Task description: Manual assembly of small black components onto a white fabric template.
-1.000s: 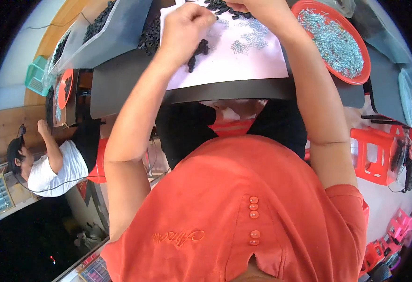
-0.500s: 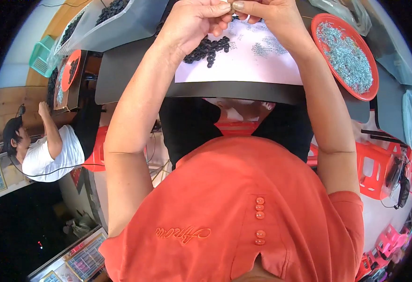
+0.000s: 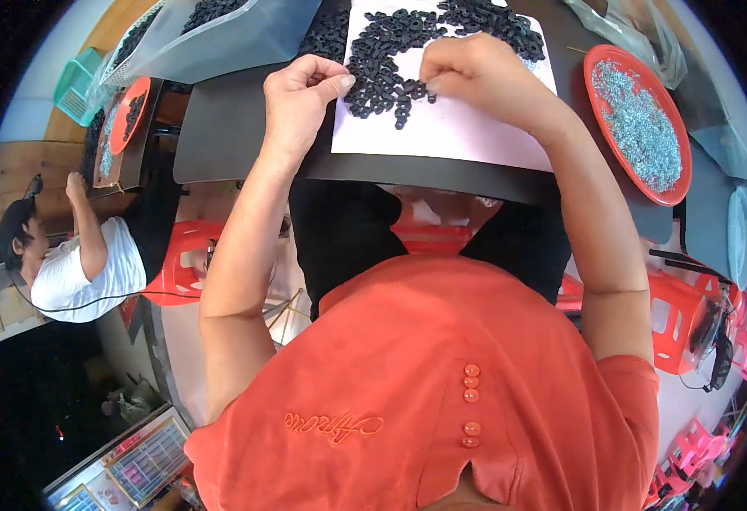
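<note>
Many small black parts (image 3: 382,81), seemingly plastic, lie in a loose heap on a white sheet (image 3: 458,140) on the dark table. At the heap's left edge is my left hand (image 3: 298,98), thumb and fingertips pinched together; whatever they hold, if anything, is too small to make out. My right hand (image 3: 488,81) reaches over the sheet from the right, fingers curled down and closed at one small black part (image 3: 431,97) on the near side of the heap. Its palm hides some of the sheet beneath.
A red round tray (image 3: 596,72) of small silvery-blue pieces stands to the right, with a clear plastic bag (image 3: 637,34) behind it. A translucent bin (image 3: 246,47) holding black parts is at the far left. Another person (image 3: 92,264) sits at a table to the left.
Both hands have come down and nearer from the sheet's far side, where their fingertips met. They have parted, left hand to the heap's left edge, right hand onto its near parts.
</note>
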### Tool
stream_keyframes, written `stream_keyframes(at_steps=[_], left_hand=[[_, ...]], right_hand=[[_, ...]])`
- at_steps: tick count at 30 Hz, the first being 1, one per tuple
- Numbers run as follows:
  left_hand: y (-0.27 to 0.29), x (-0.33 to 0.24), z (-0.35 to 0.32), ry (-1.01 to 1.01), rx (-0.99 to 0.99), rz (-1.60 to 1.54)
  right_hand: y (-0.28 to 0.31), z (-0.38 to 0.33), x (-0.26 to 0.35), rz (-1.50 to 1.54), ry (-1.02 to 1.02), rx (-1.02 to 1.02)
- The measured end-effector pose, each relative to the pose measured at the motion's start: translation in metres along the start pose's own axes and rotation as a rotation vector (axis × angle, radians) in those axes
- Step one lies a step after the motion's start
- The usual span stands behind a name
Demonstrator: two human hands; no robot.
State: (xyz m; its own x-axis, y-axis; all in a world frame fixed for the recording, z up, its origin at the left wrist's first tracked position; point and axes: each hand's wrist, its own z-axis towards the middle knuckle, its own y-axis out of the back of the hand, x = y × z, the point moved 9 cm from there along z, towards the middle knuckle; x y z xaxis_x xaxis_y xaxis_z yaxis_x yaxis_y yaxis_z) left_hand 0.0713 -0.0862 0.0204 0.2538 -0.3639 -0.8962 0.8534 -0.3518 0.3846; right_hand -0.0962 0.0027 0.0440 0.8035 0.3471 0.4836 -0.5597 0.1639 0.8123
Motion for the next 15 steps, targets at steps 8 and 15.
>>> stream_keyframes(at_steps=[8, 15], left_hand=[[-0.008, -0.011, 0.029, -0.226, 0.032, 0.191], [-0.036, -0.033, 0.057, -0.458, 0.049, 0.495]], right_hand=[[-0.002, 0.001, 0.003, 0.321, -0.041, 0.014], [0.043, -0.005, -0.026, 0.423, -0.060, -0.357]])
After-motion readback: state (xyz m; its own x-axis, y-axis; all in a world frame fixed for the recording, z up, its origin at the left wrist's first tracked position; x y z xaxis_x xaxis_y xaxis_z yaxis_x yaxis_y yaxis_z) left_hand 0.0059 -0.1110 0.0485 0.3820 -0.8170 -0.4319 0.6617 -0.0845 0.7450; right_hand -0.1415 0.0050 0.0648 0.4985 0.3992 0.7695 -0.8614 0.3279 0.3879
